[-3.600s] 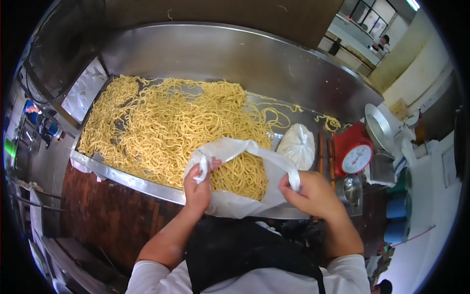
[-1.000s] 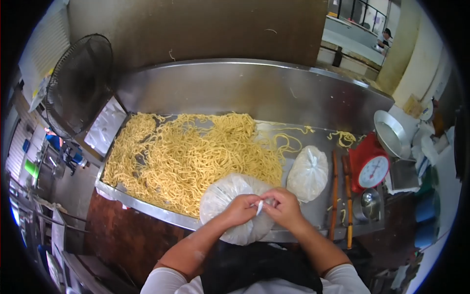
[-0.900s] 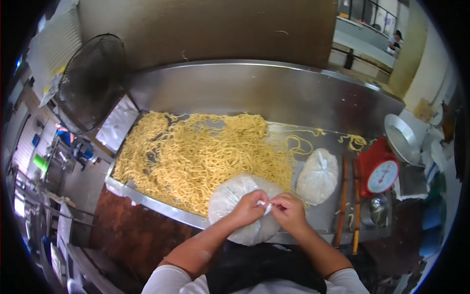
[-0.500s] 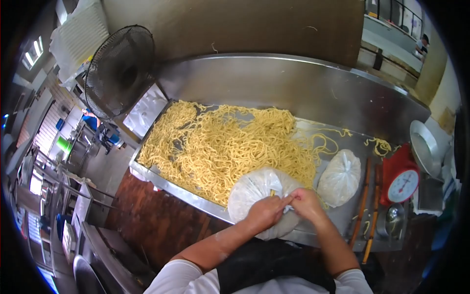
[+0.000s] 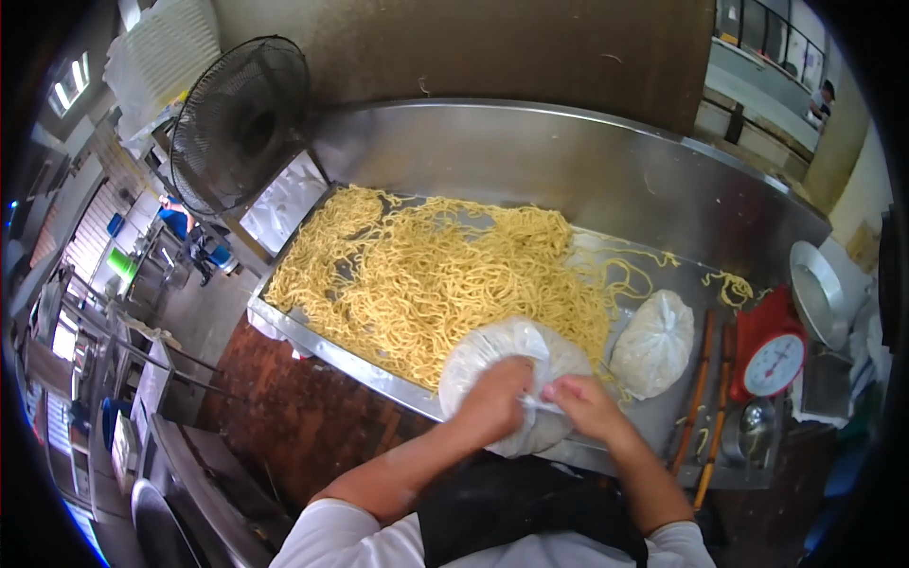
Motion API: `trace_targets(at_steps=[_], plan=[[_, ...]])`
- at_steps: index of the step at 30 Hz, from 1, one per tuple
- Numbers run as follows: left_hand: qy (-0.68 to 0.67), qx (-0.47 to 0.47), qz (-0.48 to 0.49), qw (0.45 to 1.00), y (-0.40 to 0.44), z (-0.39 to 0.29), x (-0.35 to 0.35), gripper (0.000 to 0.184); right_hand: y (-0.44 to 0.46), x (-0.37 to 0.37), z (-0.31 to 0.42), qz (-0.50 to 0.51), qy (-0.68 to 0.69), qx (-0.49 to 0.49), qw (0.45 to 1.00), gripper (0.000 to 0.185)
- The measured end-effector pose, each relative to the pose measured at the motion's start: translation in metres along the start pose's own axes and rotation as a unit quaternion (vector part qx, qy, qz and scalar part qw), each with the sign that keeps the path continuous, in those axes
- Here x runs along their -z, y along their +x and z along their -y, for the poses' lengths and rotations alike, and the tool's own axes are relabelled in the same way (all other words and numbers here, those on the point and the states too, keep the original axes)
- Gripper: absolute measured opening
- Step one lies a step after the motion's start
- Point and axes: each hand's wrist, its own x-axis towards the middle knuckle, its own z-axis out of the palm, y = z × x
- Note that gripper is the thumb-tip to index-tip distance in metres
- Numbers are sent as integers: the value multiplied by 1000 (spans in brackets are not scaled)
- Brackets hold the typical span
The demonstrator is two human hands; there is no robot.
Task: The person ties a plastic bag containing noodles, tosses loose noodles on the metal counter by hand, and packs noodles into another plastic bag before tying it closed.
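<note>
Hands, left (image 5: 498, 391) and right (image 5: 581, 402), pinch gathered neck of round translucent plastic bag (image 5: 473, 358) beside loose yellow noodles (image 5: 454, 275).

Plastic bag (image 5: 478, 348): translucent, whitish; bulging, rounded; neck gathered; lies at near edge of table (image 5: 649, 421), by loose noodles (image 5: 445, 275).

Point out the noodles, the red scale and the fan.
Noodles (image 5: 454, 275): head view, middle of the pile.
Red scale (image 5: 774, 364): head view, round dial.
Fan (image 5: 240, 125): head view, wire guard.
</note>
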Motion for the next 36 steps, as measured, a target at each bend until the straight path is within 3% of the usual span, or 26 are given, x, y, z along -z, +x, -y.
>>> trace_targets(at_steps=[1,4,6,9,14,17,19,20,21,22,23,24,25,26,28,29,30,32,33,35,36], plan=[[47,-18,-84,995,-5,9,10,25,6,2,-4,-6,1,-5,1000,33],[175,23,-39,984,-15,0,68,24,39,15,-20,-124,-133,-42,982,51],[165,18,-14,986,-36,6,63,21,58,18,-39,-138,-157,-74,975,55],[140,43,3,989,-55,6,61,20,64,8,-52,-169,-184,-45,967,56],[106,62,8,992,-64,7,62,18,50,9,-37,-146,-212,-66,964,54],[8,82,52,995,-64,12,58,12,27,15,-41,-102,-243,-64,963,50],[-267,165,40,949,-53,9,50,14,14,18,-33,-75,-251,-65,963,46],[-271,165,39,948,-45,5,45,14,5,22,-26,3,-176,-75,981,38],[-441,247,15,863,-26,-9,47,23,-3,25,-12,82,-99,-83,988,30],[-591,318,-10,741,-13,-20,45,32,-10,24,10,83,-102,-84,988,30],[-592,318,-11,740,-6,-18,32,32,-16,19,36,95,-102,-9,990,23],[-533,273,-11,801,0,-9,14,39,-16,12,50,106,-100,65,987,19],[-468,226,-10,854,3,-1,0,46,-10,5,49,46,-129,198,971,19],[-468,225,-7,855,3,6,-8,46,-4,2,53,43,-128,198,971,19],[-159,97,18,982,6,16,-22,45,7,0,63,-110,-280,329,895,19],[-160,41,64,984,6,28,-27,49,8,-3,57,-131,-255,301,909,20],[-162,41,65,984,7,28,-26,49,5,-4,53,-132,-256,300,910,20],[-138,78,126,979,5,26,-25,48,-2,-9,45,-123,-168,161,965,20],[-140,82,125,979,3,22,-27,48,-3,-12,38,-120,-168,158,966,20],[-146,116,1,983,3,14,-31,47,0,-16,22,-123,-167,216,954,16],[-146,117,1,982,4,10,-28,47,1,-17,22,-122,-167,216,954,16]])
